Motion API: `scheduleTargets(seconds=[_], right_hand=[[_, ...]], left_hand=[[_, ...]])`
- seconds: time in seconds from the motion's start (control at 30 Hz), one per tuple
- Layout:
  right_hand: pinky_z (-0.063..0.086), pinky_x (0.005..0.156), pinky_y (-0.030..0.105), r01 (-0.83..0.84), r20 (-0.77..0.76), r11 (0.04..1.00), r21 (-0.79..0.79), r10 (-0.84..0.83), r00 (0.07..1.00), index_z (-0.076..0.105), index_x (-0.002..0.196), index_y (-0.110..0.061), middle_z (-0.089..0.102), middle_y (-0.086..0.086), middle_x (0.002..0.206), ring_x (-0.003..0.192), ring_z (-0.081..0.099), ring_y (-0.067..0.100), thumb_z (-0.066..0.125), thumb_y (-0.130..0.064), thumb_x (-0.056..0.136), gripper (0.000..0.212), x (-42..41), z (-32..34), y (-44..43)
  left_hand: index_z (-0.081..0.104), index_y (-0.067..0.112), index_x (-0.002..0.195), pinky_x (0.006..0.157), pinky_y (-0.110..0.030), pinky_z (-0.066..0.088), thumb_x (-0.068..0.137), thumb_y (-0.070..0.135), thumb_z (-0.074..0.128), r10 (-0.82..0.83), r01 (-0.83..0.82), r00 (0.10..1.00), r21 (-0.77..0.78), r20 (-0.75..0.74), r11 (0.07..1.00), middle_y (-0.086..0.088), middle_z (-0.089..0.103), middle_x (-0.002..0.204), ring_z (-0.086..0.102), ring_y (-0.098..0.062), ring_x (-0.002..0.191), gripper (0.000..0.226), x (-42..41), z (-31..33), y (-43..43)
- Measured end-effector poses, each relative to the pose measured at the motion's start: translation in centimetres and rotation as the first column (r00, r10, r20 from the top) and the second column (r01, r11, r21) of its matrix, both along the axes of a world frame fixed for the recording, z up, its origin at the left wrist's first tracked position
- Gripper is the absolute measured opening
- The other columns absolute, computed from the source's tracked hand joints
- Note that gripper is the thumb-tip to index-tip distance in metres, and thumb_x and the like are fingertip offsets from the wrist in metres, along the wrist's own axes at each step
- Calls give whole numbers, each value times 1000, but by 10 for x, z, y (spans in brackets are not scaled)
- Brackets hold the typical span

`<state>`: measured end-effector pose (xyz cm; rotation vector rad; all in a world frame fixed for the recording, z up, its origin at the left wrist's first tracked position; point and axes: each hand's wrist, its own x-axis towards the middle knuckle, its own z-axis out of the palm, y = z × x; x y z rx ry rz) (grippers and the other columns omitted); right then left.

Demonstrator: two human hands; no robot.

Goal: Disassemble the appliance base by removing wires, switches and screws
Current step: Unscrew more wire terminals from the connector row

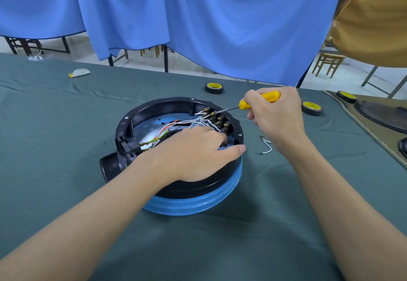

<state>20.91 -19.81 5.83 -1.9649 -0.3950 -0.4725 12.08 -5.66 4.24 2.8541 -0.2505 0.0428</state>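
A round black appliance base (154,109) with a blue lower ring (198,203) lies upside down on the green cloth. Inside it, white wires (198,122) run to a row of brass switch terminals (218,120) at the far right wall; red and yellow-green wires (161,134) lie at the left. My left hand (193,155) rests over the near rim, thumb on the outer edge, fingers inside among the wires. My right hand (275,115) grips a yellow-handled screwdriver (259,99), its tip at the far terminals. A loose white wire piece (266,146) lies on the cloth beside the base.
Three black tape rolls with yellow cores sit behind and right: one (214,87), one (311,108), one (346,96). A tan mat with dark parts (378,115) lies at the right edge. A white scrap (79,72) lies far left. Blue curtains hang beyond the table.
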Motion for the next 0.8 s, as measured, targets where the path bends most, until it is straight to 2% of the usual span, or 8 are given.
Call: scheduleTargets(seconds=[0.1,0.2,0.33,0.4,0.5,0.6,0.7,0.8], right_hand=[[43,56,31,-23,43,999,-49,25,999,65,55,-3,58,13,50,51,45,31,57,-19,75,26,-2,1,-1],[38,66,32,-45,90,993,-106,55,994,61,49,-10,53,16,49,60,45,40,57,-19,77,30,-5,2,-2],[37,67,33,-42,147,983,-176,68,987,64,58,-3,54,18,54,63,45,40,51,-29,73,33,-8,3,0],[36,64,31,-15,132,988,-153,35,991,62,56,-1,52,19,51,58,39,37,52,-27,73,33,-6,1,2],[32,51,26,1,-51,999,40,1,999,59,50,-2,46,13,41,47,33,20,54,-22,69,29,0,-4,2],[26,43,24,64,-257,966,250,2,966,53,43,-4,47,6,41,42,31,19,56,-15,68,27,6,-6,2],[21,37,16,117,-430,901,417,82,899,43,50,-7,43,6,39,33,30,14,56,-5,73,26,6,-12,8],[21,37,16,175,-466,844,507,98,879,39,54,-10,40,3,37,34,32,13,56,-4,74,27,2,-16,14]], left_hand=[[60,19,87,91,-42,42,91,68,22,0,0,1000,1,-2,1000,1,53,94,49,-23,98,62,0,0,0],[62,19,92,92,-42,42,89,69,20,3,-3,1000,0,-6,1000,1,54,96,49,-22,99,66,0,0,0],[61,17,89,92,-42,42,90,68,21,0,0,1000,2,-1,1000,1,54,94,50,-22,98,65,0,0,0],[62,17,91,92,-42,42,90,68,21,2,-2,1000,1,-4,1000,0,54,94,50,-23,98,65,0,0,0],[63,16,95,91,-42,43,90,68,22,4,-4,1000,2,-2,1000,0,56,94,51,-23,97,67,1,-1,0],[64,16,100,91,-42,43,89,70,21,12,-12,1000,8,-8,1000,1,56,95,51,-23,98,70,2,-1,0],[61,15,92,89,-42,43,89,69,22,6,-6,1000,-2,3,1000,2,55,89,50,-21,93,66,1,-1,0],[63,16,96,90,-42,43,89,69,22,3,-3,1000,2,0,1000,1,57,92,51,-20,95,67,1,-1,0]])
